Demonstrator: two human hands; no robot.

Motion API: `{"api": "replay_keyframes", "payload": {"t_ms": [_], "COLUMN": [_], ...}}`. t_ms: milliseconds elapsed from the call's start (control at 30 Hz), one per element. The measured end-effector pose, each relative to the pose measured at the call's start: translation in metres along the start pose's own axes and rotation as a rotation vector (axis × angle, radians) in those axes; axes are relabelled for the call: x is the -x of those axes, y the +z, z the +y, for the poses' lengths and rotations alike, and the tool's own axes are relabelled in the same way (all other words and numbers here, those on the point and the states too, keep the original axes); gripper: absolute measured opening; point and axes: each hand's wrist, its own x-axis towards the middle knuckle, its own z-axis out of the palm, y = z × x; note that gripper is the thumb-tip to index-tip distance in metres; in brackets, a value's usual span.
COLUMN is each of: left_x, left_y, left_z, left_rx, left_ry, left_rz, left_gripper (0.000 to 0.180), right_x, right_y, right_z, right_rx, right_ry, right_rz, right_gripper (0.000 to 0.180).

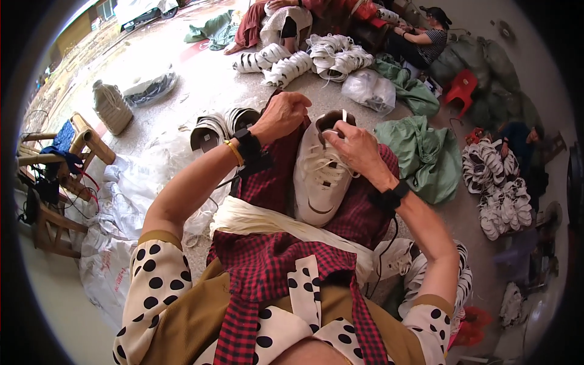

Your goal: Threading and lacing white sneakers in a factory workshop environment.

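Observation:
A white sneaker (316,185) with a brown lining lies across my lap, its toe toward me. Cream lacing crosses its front. My right hand (356,149) is closed at the shoe's collar, pinching a white shoelace (345,114) whose end sticks up above the fingers. Left of the shoe opening, my left hand (281,117) is raised with its fingers curled together; whatever it may hold is hidden. A thick bundle of cream laces (286,224) lies over the red-and-black checked apron (267,258), between the shoe and my body.
Grey-white shoes (210,132) stand beyond my left forearm, near clear plastic sheeting (131,194). Green sacks (423,155) lie at right. Piles of white shoes (337,55) and seated people are farther off. A bamboo chair (79,146) stands left, a red stool (461,91) far right.

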Motion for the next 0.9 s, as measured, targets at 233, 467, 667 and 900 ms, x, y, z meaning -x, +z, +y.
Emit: {"api": "replay_keyframes", "payload": {"t_ms": [233, 467, 667, 900], "left_x": [-0.033, -0.034, -0.022, -0.033], "left_y": [0.027, 0.058, 0.051, 0.006], "left_z": [0.005, -0.009, 0.018, 0.026], "left_rx": [-0.696, 0.144, 0.147, 0.321], "left_ry": [0.408, -0.455, -0.368, -0.088], "left_rz": [-0.382, -0.951, -0.863, -0.648], "left_gripper": [0.026, 0.088, 0.080, 0.057], "right_x": [0.044, 0.074, 0.089, 0.106], "right_y": [-0.027, -0.008, -0.012, -0.018], "right_z": [0.172, 0.119, 0.120, 0.105], "right_rx": [-1.709, -1.420, -1.188, -0.887], "right_ry": [0.381, 0.285, 0.232, 0.196], "right_rz": [0.475, 0.475, 0.533, 0.545], "right_gripper": [0.028, 0.027, 0.026, 0.026]}}
